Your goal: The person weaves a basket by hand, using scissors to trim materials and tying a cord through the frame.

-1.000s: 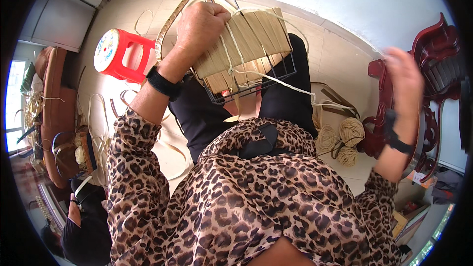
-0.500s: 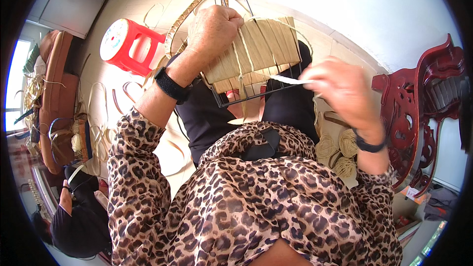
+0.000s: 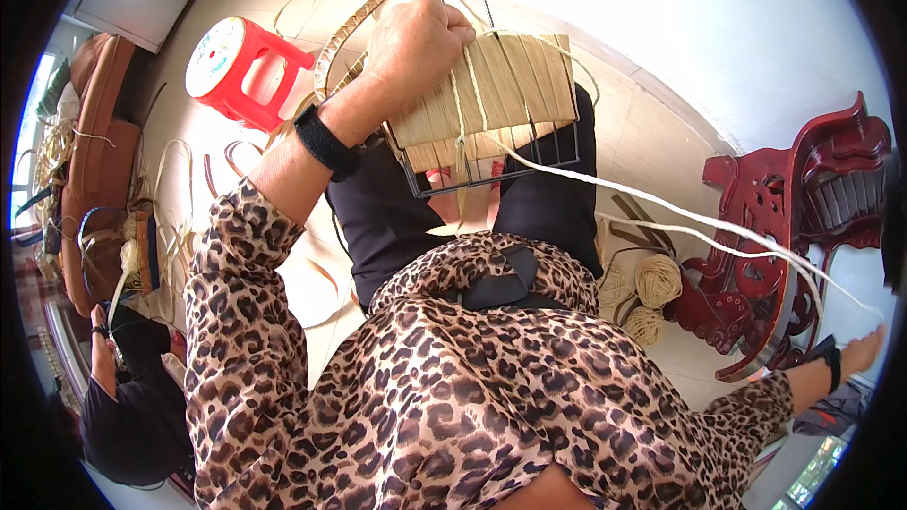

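Note:
Across my knees lies a basket with a black wire frame [image 3: 444,189], its side wrapped in flat tan strips [image 3: 534,76]. My left hand [image 3: 416,42] is closed at the basket's upper edge, where thin pale cords run down under the fingers; the fingertips are partly hidden. From the lower part of the wrapped side, a cream cord [image 3: 642,194] stretches taut to the far right. At its end my right hand [image 3: 862,351], small near the picture's rim, is closed on the cord with the arm held out. A second length of cord hangs below the taut one.
A red plastic stool [image 3: 248,71] stands on the tiled floor at the left. Balls of cream cord [image 3: 657,279] lie right of my knees, beside a carved dark red wooden chair [image 3: 756,217]. Another person [image 3: 137,397] in black sits at the lower left, near a brown sofa [image 3: 94,179].
My right hand has swung from beside the basket out to the far right, drawing the cord out long. The left hand stays at the basket's upper edge.

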Motion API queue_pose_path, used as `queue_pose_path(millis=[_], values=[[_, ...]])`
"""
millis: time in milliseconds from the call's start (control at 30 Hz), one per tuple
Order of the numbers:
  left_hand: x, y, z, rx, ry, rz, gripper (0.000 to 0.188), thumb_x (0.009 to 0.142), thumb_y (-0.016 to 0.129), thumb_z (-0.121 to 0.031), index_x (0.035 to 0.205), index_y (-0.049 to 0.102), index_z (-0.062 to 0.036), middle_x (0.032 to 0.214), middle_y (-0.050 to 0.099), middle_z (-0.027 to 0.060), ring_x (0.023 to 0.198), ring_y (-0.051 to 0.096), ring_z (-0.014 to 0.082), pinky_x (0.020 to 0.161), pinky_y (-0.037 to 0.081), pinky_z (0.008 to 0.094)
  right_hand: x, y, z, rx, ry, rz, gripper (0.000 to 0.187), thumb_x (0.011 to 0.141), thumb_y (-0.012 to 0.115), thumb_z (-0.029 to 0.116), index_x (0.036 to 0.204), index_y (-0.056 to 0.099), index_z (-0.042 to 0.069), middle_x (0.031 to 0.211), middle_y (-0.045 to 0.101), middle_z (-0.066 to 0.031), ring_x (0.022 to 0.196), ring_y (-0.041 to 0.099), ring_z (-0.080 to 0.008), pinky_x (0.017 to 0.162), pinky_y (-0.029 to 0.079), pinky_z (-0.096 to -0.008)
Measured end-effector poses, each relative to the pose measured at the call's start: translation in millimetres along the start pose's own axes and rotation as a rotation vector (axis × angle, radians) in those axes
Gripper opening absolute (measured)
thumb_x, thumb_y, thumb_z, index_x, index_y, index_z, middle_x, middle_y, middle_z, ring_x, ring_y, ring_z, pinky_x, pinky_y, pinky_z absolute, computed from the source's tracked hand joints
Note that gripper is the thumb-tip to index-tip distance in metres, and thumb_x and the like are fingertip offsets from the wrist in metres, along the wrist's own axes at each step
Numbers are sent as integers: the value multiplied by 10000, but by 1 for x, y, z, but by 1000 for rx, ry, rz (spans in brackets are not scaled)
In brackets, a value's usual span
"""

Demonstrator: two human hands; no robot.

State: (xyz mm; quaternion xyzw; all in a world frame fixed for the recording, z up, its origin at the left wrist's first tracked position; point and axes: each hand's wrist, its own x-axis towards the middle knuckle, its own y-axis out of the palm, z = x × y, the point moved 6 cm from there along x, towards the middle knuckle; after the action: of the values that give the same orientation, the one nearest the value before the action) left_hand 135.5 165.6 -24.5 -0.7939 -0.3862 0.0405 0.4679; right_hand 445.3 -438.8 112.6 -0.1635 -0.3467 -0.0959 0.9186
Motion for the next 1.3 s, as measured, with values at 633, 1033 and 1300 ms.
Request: queue_pose_path(millis=[633, 1033, 1300], values=[[-5, -16, -39, 79, 45, 22, 190, 783, 609, -198, 870, 690, -50, 730, 656, 131, 633, 627, 234, 641, 497, 323, -225, 368, 192, 186, -737, 692, 217, 799, 614, 193, 949, 602, 36, 847, 588, -137, 759, 574, -261, 670, 484, -326], [21, 16, -35, 71, -37, 104, 212, 767, 598, -217, 863, 688, -51, 752, 651, 155, 698, 634, 278, 696, 492, 360, -306, 373, 209, -377, -1008, 1365, 165, 649, 677, 174, 697, 644, 20, 609, 612, -115, 586, 634, -261, 530, 499, -335], [22, 15, -22, 63, -46, 71, 223, 771, 594, -223, 881, 686, -52, 786, 655, 158, 736, 641, 280, 724, 494, 359, -158, 219, 197, 747, -461, 1364, 192, 838, 474, 133, 755, 547, -24, 686, 543, -98, 573, 469, -164, 514, 394, -261]])
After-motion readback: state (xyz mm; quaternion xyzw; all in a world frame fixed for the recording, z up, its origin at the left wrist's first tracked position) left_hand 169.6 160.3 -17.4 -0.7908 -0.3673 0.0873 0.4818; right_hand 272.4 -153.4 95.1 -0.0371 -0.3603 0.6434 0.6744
